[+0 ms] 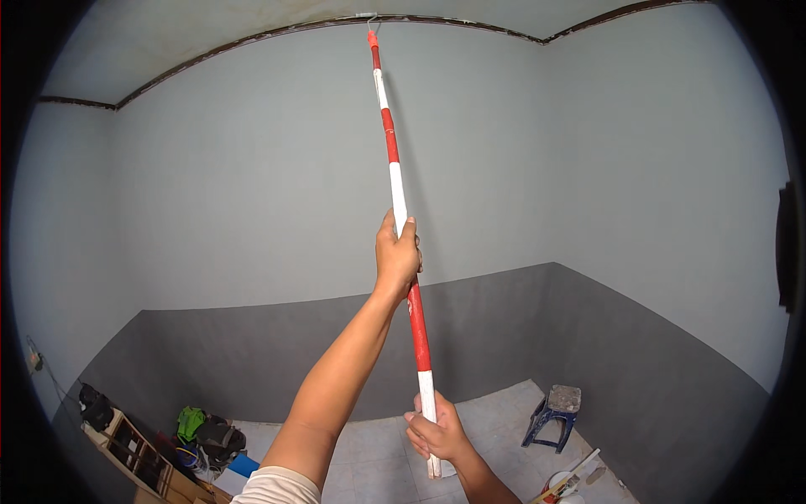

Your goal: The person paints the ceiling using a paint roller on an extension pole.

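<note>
A long extension pole (421,336) with red and white bands runs from low in front of me up to the top of the wall. My left hand (398,256) is wrapped round its middle, on a white band. Lower down, my right hand (438,428) grips the white bottom section, just above the pole's end. At the far tip, past an orange-red collar, a wire frame holds a small paint roller (367,15) up at the dark trim (277,32) between wall and ceiling. At this distance I cannot make out the roller's contact with the surface.
The wall is light grey (252,185) above and dark grey (495,319) below. A blue stool (554,416) stands at the right. Nearby are a paint bucket (558,483) and a wooden stick. At the left lie a wooden cabinet (138,454) and bags (220,438).
</note>
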Available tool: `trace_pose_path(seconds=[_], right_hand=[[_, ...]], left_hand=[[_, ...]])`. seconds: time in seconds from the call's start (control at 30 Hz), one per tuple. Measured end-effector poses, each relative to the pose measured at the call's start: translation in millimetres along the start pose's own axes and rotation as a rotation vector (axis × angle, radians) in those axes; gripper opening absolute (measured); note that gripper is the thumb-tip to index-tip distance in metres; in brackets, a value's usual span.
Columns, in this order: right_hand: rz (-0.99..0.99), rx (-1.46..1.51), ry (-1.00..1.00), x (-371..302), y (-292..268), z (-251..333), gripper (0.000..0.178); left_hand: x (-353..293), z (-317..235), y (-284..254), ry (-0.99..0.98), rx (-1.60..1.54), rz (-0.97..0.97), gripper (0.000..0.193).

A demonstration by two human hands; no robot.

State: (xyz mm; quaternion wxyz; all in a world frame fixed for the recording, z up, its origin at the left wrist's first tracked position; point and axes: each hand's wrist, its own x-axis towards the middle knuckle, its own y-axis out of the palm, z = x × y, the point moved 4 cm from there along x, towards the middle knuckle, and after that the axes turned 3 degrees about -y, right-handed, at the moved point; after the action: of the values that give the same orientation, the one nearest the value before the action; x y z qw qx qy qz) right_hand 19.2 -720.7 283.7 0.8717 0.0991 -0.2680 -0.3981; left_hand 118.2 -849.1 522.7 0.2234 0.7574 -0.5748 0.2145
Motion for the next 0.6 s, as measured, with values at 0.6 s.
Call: trace_pose_path(seconds=[0.6], right_hand=[[-0.063,0.013,0.071,-175.8,49.3,21.2,0.018]], left_hand=[[-163.5,-74.4,21.6,-0.004,-0.109,0.037,0.047]])
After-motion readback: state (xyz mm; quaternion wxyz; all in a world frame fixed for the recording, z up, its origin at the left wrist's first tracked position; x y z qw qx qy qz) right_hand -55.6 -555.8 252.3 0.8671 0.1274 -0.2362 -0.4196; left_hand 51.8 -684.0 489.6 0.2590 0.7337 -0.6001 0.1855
